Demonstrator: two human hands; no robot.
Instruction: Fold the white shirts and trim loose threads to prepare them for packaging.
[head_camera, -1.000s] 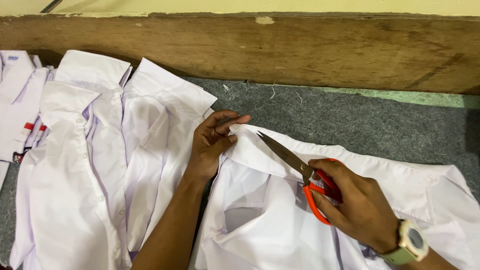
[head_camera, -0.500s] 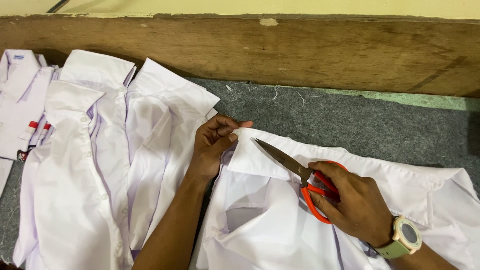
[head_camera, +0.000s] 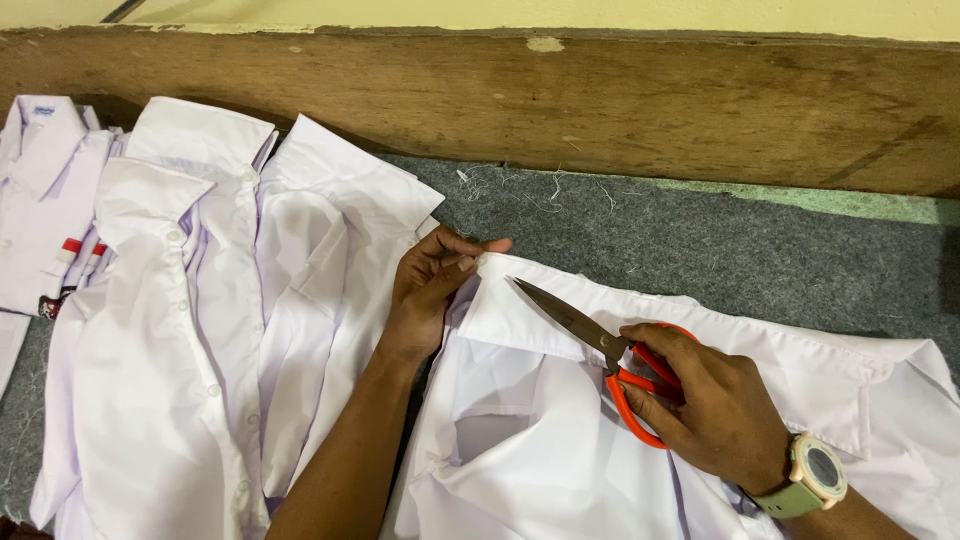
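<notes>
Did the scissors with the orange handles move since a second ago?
Cannot tell: the orange-handled metal scissors sit at nearly the same spot against the white shirt collar; the camera itself shifted.

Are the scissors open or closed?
Closed: the scissors in the right hand show both blades together as one point over the white shirt.

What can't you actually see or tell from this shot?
Head view only:
- What the left hand pinches at the collar: its fingers cover it.
- The scissors handles: partly hidden by the right hand.
- The stacked shirts: cut off at the left and bottom edges.
- Loose threads on the grey mat: too small.
</notes>
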